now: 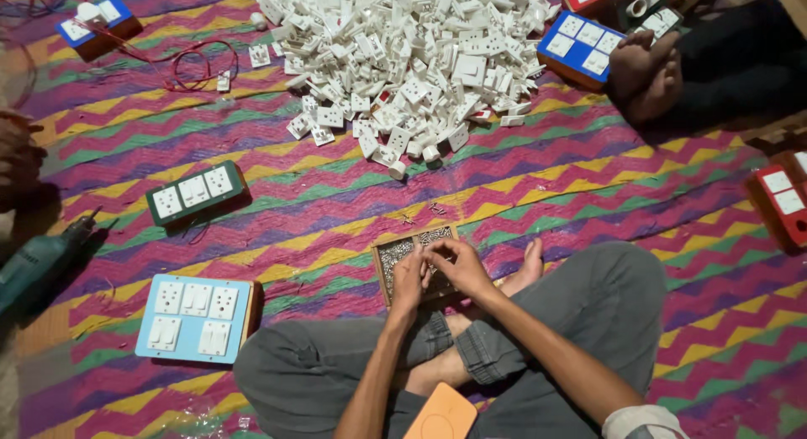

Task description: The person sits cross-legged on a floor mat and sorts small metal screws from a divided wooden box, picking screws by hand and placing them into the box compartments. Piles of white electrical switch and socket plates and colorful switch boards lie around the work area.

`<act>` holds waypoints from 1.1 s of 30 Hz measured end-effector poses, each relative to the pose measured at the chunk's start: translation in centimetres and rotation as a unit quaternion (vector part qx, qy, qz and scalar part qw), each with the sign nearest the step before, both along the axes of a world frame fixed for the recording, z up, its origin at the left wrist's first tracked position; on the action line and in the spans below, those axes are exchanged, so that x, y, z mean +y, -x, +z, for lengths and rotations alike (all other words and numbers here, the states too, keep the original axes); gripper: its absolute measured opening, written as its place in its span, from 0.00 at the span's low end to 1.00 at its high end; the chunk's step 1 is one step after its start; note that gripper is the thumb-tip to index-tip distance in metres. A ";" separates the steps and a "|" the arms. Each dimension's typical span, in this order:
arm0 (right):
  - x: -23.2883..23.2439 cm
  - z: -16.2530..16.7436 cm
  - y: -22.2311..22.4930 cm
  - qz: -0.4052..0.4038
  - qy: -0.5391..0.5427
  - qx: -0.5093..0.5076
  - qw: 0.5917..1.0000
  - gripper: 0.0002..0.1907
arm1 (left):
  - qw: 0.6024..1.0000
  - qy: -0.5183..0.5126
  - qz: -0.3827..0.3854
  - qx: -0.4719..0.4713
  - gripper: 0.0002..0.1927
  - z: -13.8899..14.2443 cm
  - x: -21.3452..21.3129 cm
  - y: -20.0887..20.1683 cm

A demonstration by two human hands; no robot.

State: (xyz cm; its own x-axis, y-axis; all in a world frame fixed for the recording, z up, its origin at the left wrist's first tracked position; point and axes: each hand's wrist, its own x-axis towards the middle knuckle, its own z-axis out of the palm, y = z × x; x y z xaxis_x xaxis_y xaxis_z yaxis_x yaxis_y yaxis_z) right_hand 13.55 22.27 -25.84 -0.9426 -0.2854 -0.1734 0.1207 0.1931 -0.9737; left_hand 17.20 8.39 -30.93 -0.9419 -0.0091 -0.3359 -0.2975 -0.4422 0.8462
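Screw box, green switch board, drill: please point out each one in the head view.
Screw box (pixel 395 252): head view, bare left compartment.
Green switch board (pixel 196 191): head view, middle switch.
Drill (pixel 38 267): head view, teal body.

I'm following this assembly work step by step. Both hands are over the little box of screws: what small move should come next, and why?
Probably lift one screw clear of the small wooden box. Both the left hand and right hand meet over it, fingertips together, and no board lies under them; the light blue switch board rests apart on the mat.
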 end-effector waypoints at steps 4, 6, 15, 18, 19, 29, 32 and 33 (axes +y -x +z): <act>-0.3 0.0 0.0 0.002 -0.038 0.034 0.999 0.08 | 1.000 0.015 0.000 -0.015 0.22 0.9 -0.4 0.3; -0.3 -0.3 0.0 0.012 -0.016 0.029 0.999 0.08 | 0.999 0.024 0.010 -0.031 0.24 1.1 -0.6 0.2; 0.5 -2.5 -0.8 -0.011 -0.046 0.025 0.999 0.04 | 0.990 0.060 0.048 0.116 0.13 -2.7 0.5 -1.5; -0.1 -1.5 -1.3 -0.013 -0.011 0.037 0.999 0.03 | 0.985 0.077 0.044 0.149 0.15 -3.4 0.3 -1.9; -0.4 -0.9 -1.8 -0.005 -0.032 0.077 0.997 0.03 | 0.992 0.046 0.040 0.113 0.16 -3.4 0.2 -2.1; -3.1 2.2 -1.9 0.041 -0.103 0.176 0.978 0.05 | 0.994 0.071 0.065 0.044 0.22 -0.3 -1.7 -1.9; -3.0 2.0 -2.0 0.049 -0.116 0.203 0.971 0.06 | 0.992 0.075 0.061 0.085 0.18 0.5 -1.9 -2.3; -2.9 2.0 -2.0 0.053 -0.118 0.217 0.968 0.07 | 0.992 0.053 0.058 0.094 0.17 0.6 -1.9 -2.4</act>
State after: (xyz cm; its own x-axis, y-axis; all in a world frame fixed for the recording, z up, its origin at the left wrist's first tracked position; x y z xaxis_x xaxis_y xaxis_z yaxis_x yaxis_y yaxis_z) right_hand 15.56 19.32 -23.85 -0.9088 -0.3856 0.1597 -0.3224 0.4058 -0.8552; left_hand 19.60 6.50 -30.33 -0.9782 -0.1478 -0.1459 -0.0820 -0.3703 0.9253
